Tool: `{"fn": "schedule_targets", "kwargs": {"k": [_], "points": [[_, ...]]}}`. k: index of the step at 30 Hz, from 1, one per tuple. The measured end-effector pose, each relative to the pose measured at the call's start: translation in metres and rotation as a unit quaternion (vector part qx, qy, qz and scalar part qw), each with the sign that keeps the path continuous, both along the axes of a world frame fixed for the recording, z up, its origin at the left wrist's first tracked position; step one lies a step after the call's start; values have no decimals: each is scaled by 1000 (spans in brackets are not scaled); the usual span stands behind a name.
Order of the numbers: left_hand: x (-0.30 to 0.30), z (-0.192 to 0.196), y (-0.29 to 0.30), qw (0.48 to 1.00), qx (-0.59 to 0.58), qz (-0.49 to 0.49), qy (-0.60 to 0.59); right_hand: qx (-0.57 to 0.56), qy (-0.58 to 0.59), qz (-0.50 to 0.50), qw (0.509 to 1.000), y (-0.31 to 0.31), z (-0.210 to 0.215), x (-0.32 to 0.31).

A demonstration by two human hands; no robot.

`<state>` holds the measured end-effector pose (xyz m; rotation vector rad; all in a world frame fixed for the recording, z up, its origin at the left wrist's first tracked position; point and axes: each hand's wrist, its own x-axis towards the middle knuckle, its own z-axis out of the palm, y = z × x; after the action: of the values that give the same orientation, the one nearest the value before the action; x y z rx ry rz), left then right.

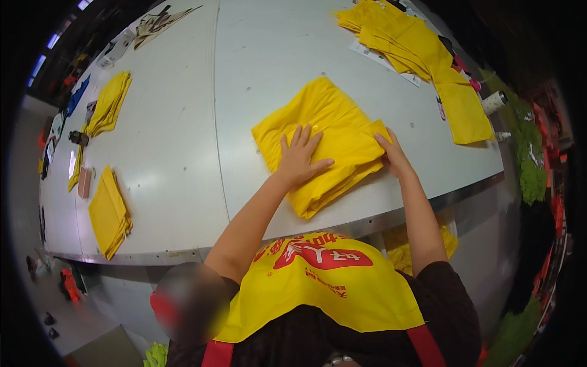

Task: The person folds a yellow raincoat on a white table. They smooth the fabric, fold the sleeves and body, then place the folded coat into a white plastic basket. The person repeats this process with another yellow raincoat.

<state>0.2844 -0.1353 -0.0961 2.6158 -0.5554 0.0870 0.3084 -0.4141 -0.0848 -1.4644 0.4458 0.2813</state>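
While the left hand (pixel 299 160) lies flat, fingers spread, pinning the cloth (pixel 324 147) | right hand (pixel 394 156), 3 o'clock, fingers pinching its folded edge | tabletop (pixel 183 153)

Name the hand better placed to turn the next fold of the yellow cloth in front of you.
Probably the right hand: its fingers sit at the right edge of the folded yellow cloth, pinching a raised corner. The left hand lies flat, fingers spread, on the cloth's middle, pinning it to the white table.

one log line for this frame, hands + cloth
left hand: flat on folded yellow cloth | right hand: on its right edge | white table
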Motion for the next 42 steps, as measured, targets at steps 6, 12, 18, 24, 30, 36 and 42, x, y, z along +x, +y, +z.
{"fn": "schedule_targets", "kwargs": {"k": [6,12,18,24,30,36,42], "points": [[-98,37,27,994,55,1,-96,273,130,69,951,46,0,-18],[-132,-45,68,930,70,148,-329,444,184,-4,877,124,22,-100],[-103,-26,72,918,-15,151,-367,441,238,-80,862,143,55,-128],[-82,20,82,947,-28,-11,-319,-158,205,504,824,64,63,-110],[-109,20,65,963,19,-67,-260,-244,-286,337,863,106,130,-57],[-133,16,80,981,95,-119,-122,-402,-334,515,679,140,-9,-60],[-136,10,85,980,79,-141,-113,-475,-213,479,707,183,91,-9]]}}
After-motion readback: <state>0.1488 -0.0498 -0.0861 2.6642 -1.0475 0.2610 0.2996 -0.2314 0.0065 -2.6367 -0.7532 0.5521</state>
